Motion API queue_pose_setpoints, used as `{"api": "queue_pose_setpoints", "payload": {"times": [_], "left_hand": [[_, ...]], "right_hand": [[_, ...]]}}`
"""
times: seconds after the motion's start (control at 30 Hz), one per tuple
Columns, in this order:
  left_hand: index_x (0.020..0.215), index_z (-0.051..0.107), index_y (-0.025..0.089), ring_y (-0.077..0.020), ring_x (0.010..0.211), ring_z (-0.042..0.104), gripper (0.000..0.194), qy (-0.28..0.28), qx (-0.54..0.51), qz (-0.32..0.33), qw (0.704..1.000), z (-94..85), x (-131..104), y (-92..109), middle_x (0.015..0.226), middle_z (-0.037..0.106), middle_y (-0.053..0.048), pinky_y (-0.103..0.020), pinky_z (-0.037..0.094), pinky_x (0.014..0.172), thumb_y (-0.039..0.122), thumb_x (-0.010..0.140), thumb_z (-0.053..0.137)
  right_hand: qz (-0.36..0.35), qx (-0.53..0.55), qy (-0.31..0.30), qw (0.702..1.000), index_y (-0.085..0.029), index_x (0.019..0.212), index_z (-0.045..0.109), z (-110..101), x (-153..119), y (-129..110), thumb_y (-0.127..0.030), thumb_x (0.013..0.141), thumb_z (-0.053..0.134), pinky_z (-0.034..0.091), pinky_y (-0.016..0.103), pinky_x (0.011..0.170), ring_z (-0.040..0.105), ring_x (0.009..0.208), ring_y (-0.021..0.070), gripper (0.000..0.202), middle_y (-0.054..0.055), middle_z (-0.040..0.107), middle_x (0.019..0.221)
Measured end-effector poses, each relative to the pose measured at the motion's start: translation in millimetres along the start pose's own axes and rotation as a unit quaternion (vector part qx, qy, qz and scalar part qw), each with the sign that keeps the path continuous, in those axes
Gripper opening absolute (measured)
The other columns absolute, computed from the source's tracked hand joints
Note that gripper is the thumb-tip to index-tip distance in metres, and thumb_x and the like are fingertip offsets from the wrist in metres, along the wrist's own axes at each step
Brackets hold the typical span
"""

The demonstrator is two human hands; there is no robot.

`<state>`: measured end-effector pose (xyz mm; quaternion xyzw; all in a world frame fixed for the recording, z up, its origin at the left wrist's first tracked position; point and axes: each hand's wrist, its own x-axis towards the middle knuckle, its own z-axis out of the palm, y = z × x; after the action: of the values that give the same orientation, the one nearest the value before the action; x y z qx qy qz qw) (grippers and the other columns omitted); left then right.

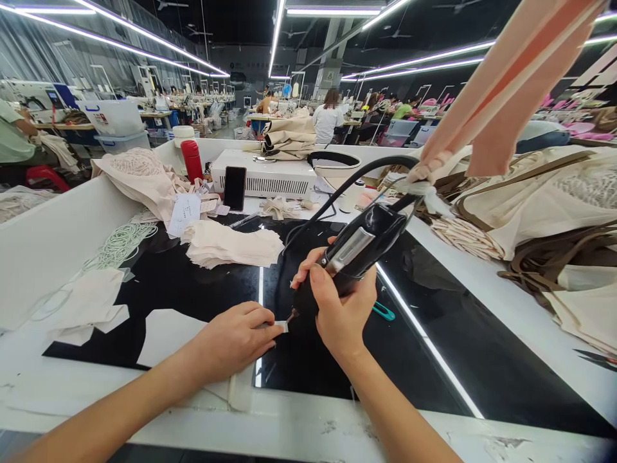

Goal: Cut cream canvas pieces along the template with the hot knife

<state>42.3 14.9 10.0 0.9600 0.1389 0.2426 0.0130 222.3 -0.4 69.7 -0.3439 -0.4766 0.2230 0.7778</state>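
Observation:
A black corded hand tool (354, 247) with a metal plate on its side is gripped in my right hand (344, 308), its narrow metal tip pointing down and left. At that tip is the end of a small pale piece (281, 326), pinched in my left hand (241, 337); the rest of the piece is hidden by my fingers. Both hands are over the glossy black sheet (193, 289). Pink cloth strips (506, 90) tied near the tool's cord hang down from the upper right. Just right of my right hand lies a teal clip-like item (384, 311).
Behind my hands are a stack of pale fabric (234, 243), a phone (234, 188), a white vented box (270, 177) and a red bottle (191, 161). Green cord (123, 243) lies left. Fabric bundles (540, 193) and scissors (598, 357) are right. People sit farther back.

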Motion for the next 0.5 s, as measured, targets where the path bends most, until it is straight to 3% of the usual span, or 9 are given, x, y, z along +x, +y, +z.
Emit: {"api": "queue_pose_setpoints", "payload": {"times": [0.5], "left_hand": [[0.123, 0.069, 0.014, -0.0224, 0.094, 0.066, 0.023, -0.003, -0.012, -0.008, 1.000, -0.9, 1.0, -1.1, 0.103, 0.068, -0.009, -0.037, 0.063, 0.086, 0.016, 0.107, 0.052]], "right_hand": [[0.009, 0.008, -0.006, 1.000, -0.028, 0.108, 0.060, -3.0, -8.0, -6.9, -0.016, 0.084, 0.075, 0.060, 0.024, 0.051, 0.063, 0.054, 0.0097, 0.031, -0.008, 0.070, 0.079]]}}
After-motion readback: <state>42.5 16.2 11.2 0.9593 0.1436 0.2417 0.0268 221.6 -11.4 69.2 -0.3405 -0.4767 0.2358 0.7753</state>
